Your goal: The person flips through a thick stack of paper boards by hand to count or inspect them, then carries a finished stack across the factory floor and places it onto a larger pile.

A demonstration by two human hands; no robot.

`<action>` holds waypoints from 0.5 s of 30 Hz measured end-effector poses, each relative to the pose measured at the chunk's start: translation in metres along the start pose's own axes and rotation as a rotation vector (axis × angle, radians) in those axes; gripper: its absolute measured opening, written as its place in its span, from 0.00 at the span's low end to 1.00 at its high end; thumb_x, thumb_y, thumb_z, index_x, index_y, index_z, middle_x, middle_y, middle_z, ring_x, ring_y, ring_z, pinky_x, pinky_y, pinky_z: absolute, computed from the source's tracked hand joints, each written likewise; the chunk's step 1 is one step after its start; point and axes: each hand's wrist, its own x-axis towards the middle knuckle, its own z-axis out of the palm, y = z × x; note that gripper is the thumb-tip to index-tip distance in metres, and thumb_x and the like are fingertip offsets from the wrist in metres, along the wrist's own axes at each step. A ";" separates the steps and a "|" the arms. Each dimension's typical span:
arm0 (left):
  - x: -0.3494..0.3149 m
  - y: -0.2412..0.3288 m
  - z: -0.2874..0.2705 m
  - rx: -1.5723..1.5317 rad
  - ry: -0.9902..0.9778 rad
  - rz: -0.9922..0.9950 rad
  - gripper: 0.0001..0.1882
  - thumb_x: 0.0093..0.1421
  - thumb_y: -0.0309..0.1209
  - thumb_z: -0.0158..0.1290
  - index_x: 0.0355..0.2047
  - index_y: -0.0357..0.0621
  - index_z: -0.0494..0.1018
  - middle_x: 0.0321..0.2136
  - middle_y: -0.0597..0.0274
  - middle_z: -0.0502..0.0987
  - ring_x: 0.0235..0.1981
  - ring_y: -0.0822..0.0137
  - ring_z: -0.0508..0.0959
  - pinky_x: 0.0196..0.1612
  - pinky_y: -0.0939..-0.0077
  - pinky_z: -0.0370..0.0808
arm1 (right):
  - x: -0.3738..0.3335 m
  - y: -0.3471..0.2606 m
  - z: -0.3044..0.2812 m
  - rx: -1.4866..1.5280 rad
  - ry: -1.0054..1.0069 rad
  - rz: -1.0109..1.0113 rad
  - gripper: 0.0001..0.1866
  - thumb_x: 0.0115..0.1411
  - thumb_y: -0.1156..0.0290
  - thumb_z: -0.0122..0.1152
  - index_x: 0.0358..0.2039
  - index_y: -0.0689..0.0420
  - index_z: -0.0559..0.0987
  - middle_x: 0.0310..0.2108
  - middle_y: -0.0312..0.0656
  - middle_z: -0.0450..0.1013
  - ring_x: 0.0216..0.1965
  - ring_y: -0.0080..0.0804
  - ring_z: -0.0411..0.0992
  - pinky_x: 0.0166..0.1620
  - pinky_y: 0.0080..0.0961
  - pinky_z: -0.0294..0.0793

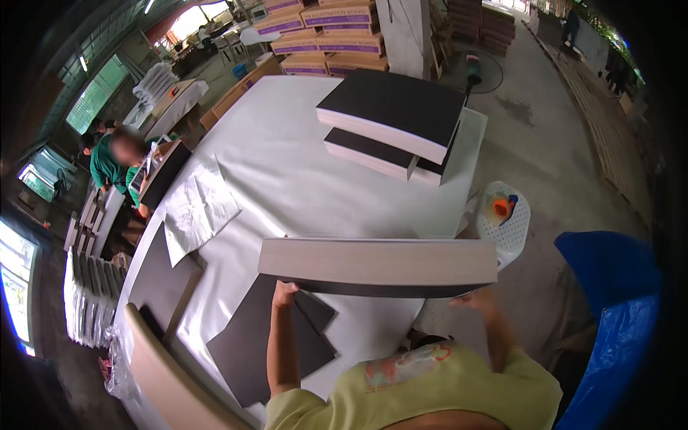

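Note:
A thick stack of boards (380, 264), with pale layered edges and a black face along its near side, stands across the table in front of me. My left hand (285, 292) is closed on its lower left edge. At the lower right end my right hand (471, 297) grips the same stack, its fingers partly hidden and a little blurred. Beneath and left of the stack, dark sheets (247, 344) lie on the white-covered table (287, 158). More black-topped board stacks (394, 107) sit at the table's far right, piled unevenly.
A crumpled clear plastic sheet (201, 208) lies on the table's left side. Off the right edge stands a white perforated basket (512, 233) with an orange tape dispenser (500, 208). Blue sheeting (616, 322) hangs at right. Beyond are stacked cartons (322, 39) and people at left.

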 end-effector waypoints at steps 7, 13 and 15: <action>0.012 -0.032 0.001 0.156 0.174 0.221 0.48 0.43 0.50 0.64 0.56 0.35 0.57 0.49 0.60 0.68 0.50 0.64 0.68 0.54 0.69 0.63 | -0.009 0.060 0.025 -0.105 0.140 -0.195 0.40 0.38 0.51 0.77 0.48 0.59 0.72 0.44 0.47 0.71 0.47 0.42 0.69 0.49 0.35 0.67; 0.019 0.029 0.052 0.102 0.340 0.070 0.49 0.46 0.57 0.60 0.58 0.35 0.56 0.51 0.51 0.67 0.51 0.57 0.70 0.56 0.62 0.65 | 0.068 -0.055 -0.009 0.086 0.170 0.127 0.43 0.36 0.56 0.77 0.51 0.64 0.69 0.47 0.47 0.71 0.49 0.38 0.69 0.54 0.33 0.66; 0.023 0.067 0.109 -0.050 0.350 -0.085 0.47 0.51 0.57 0.57 0.59 0.35 0.56 0.53 0.50 0.66 0.52 0.55 0.69 0.55 0.62 0.66 | 0.120 -0.091 -0.053 0.002 0.142 0.204 0.43 0.40 0.53 0.74 0.52 0.66 0.69 0.46 0.50 0.71 0.47 0.40 0.71 0.53 0.33 0.68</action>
